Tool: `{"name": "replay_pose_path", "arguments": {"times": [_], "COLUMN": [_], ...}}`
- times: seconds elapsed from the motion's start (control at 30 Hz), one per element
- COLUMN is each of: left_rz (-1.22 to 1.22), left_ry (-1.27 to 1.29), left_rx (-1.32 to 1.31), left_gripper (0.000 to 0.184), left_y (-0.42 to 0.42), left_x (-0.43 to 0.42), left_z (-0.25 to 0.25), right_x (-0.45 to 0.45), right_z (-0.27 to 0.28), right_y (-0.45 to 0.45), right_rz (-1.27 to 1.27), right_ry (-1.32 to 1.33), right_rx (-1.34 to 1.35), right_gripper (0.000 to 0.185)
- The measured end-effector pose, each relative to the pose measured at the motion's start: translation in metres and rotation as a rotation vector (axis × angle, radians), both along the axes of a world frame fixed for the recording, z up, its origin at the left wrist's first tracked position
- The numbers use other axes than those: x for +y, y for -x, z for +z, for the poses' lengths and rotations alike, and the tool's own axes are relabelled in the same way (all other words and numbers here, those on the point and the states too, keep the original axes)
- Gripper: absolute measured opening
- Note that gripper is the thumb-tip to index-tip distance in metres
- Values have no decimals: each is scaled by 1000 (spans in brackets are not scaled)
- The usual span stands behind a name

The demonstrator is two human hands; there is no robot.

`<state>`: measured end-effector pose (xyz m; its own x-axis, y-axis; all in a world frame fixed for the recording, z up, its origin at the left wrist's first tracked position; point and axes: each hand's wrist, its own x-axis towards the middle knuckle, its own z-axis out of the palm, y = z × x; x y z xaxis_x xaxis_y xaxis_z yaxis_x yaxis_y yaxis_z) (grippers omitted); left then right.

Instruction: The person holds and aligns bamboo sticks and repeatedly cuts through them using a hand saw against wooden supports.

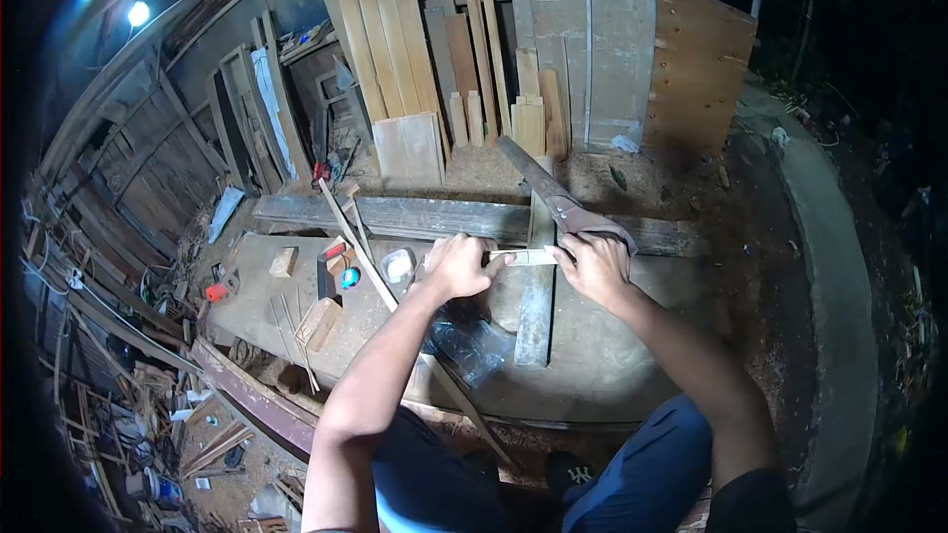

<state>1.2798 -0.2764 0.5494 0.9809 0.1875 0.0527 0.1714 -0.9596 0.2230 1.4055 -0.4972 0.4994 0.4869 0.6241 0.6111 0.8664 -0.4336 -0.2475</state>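
Observation:
Between my two hands a short pale wooden piece [523, 258] lies level across an upright-running board [534, 321]. My left hand [460, 265] is closed on the piece's left end, thumb pointing inward. At its right end my right hand [595, 265] pinches it with thumb and fingers. A handsaw [549, 188] slants from the upper left down to my right hand, its handle beside and partly behind that hand; whether the hand also touches the handle is unclear. Crumpled clear plastic [469, 343] lies below my left hand.
A long thin strip [367, 262] slants past my left forearm. On the work surface [632, 355] sit a blue tape measure [350, 277], a small white container [398, 266] and wood blocks [319, 324]. A thick beam [425, 218] crosses behind; planks [380, 30] lean farther back.

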Motion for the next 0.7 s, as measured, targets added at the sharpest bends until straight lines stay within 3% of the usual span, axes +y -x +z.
{"name": "replay_pose_path", "arguments": {"times": [0.2, 0.37, 0.7], "left_rz": [22, 37, 5], "left_ry": [74, 112, 124], "left_rx": [-18, -155, -215], "left_gripper": [50, 50, 48], "left_y": [-1, -1, 5], "left_x": [-10, -12, -5], "left_z": [6, 5, 1], "right_x": [-4, -5, 0], "right_z": [13, 38, 39], "right_y": [2, 2, 6], "right_rz": [-104, -129, -124], "right_ry": [103, -2, -10], "right_rx": [-83, -280, -233], "right_gripper": [34, 36, 37]}}
